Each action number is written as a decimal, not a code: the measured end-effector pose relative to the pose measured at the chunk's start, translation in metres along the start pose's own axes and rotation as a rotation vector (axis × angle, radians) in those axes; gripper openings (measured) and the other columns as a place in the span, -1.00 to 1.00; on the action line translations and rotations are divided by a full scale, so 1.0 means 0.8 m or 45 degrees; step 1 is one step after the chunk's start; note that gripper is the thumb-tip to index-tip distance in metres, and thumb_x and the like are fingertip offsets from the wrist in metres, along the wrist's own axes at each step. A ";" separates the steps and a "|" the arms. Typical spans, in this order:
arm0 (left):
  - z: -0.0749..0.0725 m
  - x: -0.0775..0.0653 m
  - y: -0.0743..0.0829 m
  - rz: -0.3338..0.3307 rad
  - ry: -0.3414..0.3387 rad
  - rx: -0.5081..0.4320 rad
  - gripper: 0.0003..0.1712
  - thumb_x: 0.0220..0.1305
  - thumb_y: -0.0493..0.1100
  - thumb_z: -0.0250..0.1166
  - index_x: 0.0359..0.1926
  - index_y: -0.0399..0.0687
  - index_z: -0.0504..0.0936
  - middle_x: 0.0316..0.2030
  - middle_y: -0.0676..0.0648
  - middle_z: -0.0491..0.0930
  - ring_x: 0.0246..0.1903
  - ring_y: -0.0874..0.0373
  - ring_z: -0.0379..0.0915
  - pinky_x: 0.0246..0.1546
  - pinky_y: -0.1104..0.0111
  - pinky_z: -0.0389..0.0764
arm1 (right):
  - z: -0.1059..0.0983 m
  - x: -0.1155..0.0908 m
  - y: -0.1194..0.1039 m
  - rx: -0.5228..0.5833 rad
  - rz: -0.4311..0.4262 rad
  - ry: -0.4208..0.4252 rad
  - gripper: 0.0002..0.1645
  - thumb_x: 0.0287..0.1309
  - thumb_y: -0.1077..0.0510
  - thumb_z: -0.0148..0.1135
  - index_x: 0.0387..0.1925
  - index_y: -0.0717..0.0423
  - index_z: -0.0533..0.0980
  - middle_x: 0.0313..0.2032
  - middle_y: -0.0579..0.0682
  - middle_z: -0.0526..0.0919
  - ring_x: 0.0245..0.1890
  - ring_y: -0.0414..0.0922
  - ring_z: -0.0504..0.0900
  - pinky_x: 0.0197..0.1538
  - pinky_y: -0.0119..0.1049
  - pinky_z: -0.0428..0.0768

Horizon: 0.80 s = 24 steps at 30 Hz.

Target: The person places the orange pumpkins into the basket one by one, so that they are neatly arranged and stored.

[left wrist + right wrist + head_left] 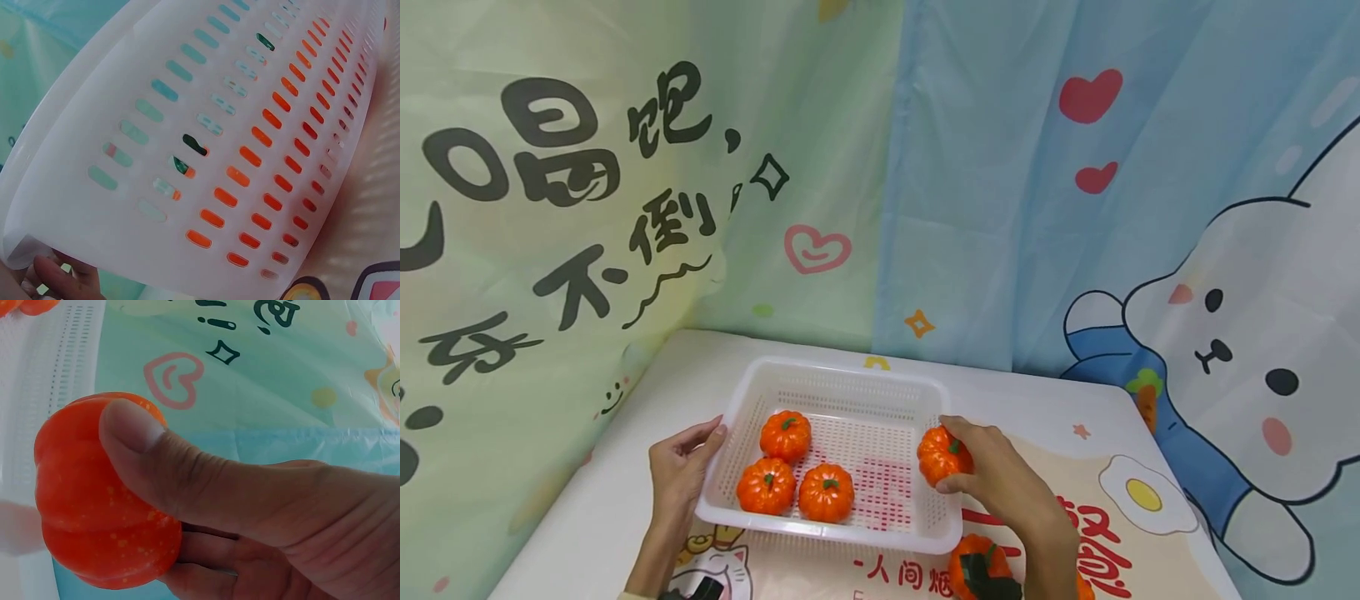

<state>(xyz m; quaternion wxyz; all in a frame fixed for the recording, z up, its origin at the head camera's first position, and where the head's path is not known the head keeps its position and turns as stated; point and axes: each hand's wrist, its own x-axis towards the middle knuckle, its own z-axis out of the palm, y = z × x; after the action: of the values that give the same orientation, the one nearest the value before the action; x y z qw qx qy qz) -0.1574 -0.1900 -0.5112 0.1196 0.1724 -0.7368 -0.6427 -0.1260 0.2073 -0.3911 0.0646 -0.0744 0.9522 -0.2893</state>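
Observation:
My right hand (pixel 1000 475) grips a small orange toy pumpkin (pixel 942 457) over the right end of a white plastic basket (pixel 829 533). In the right wrist view, the thumb (pixel 134 428) presses one side of the pumpkin (pixel 103 506) and the other fingers are behind it. Three more pumpkins with green stems, among them a front-left one (pixel 766 487), sit in the left half of the basket. At the basket's left edge, my left hand (pixel 681 467) holds the rim. In the left wrist view, orange shows through the slotted wall (pixel 125 231).
Another pumpkin (pixel 973 554) lies on the table right of the basket's front corner, partly covered by a dark object (pixel 988 579). A bit of orange shows beyond my right forearm. Behind the white table (pixel 1000 396) hangs a printed curtain (pixel 955 208).

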 end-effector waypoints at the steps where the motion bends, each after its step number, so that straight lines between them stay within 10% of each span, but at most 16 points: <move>1: 0.000 0.000 0.000 -0.002 -0.001 -0.002 -0.55 0.53 -0.04 0.43 0.26 -0.21 0.75 0.17 -0.28 0.78 -0.32 0.42 0.73 -0.22 0.48 0.80 | 0.001 0.001 -0.001 0.008 -0.011 0.001 0.01 0.07 0.11 0.71 0.54 0.12 0.48 0.42 0.11 0.63 0.27 0.12 0.58 0.27 0.10 0.77; 24: -0.001 -0.001 0.002 0.012 0.006 -0.025 -0.57 0.52 -0.10 0.43 0.25 -0.26 0.75 0.12 -0.27 0.80 -0.33 0.44 0.72 -0.26 0.52 0.78 | 0.024 0.022 -0.023 0.038 -0.052 -0.023 -0.06 0.09 0.10 0.70 0.50 0.06 0.52 0.26 0.02 0.69 0.25 0.04 0.55 0.33 0.12 0.73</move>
<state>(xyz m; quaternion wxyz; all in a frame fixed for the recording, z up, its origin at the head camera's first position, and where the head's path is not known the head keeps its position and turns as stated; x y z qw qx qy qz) -0.1565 -0.1899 -0.5094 0.1260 0.1694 -0.7309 -0.6490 -0.1378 0.1789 -0.3979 0.0682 -0.0954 0.9454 -0.3040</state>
